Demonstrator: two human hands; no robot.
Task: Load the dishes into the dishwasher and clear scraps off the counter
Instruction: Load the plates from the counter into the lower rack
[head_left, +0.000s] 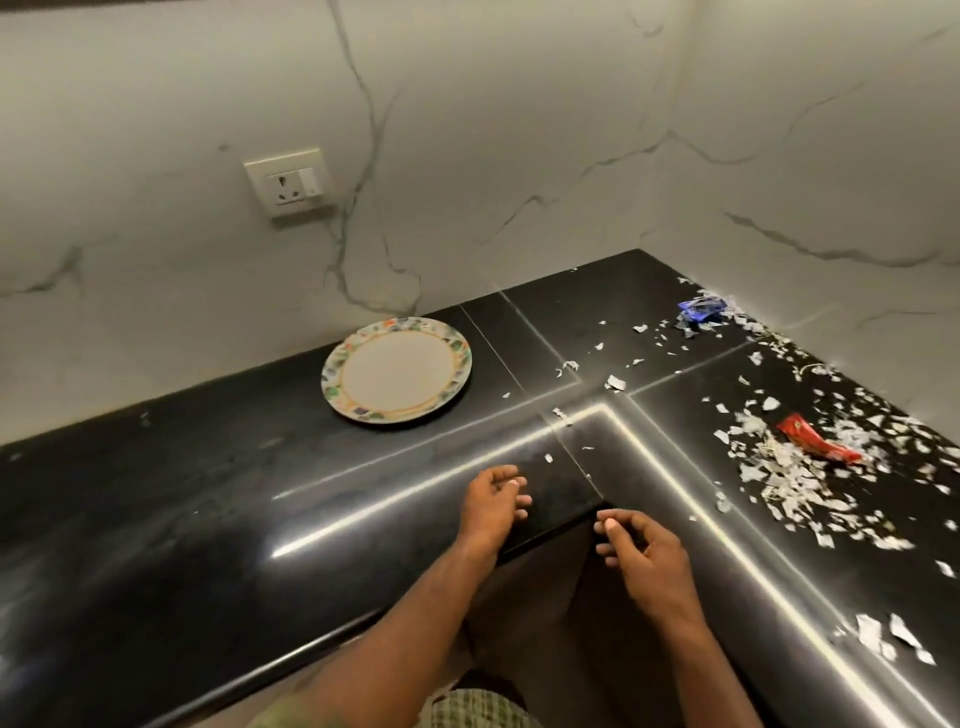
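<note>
So you're standing in the inside corner of an L-shaped black counter (208, 499), and neither hand has anything in it. Your left hand (491, 501) rests on the counter's front edge with the fingers loosely curled, holding nothing. Your right hand (641, 553) hangs just off that inner corner, fingers also half curled and relaxed, thumb near the fingertips but nothing pinched that I can see. Looks to me like you're deciding where to start.

The plate (397, 370) with the patterned rim sits flat near the back edge of the left run, close to the wall and well apart from both hands. There seem to be a few scraps on its far rim, so I'd tip those off before it goes in the dishwasher, which isn't in view.

The mess is nearly all on the right run: torn white paper scraps (779, 467) are scattered from the back corner to the front edge, thickest around a red wrapper (818, 444). A crumpled blue wrapper (701, 312) lies at the back corner against the wall. A few stray bits have reached the seam between the two runs.

My guess is the plate's the easy first grab, then you sweep the scraps toward the front edge into a cupped hand. They're light and will scatter if you rush.
</note>
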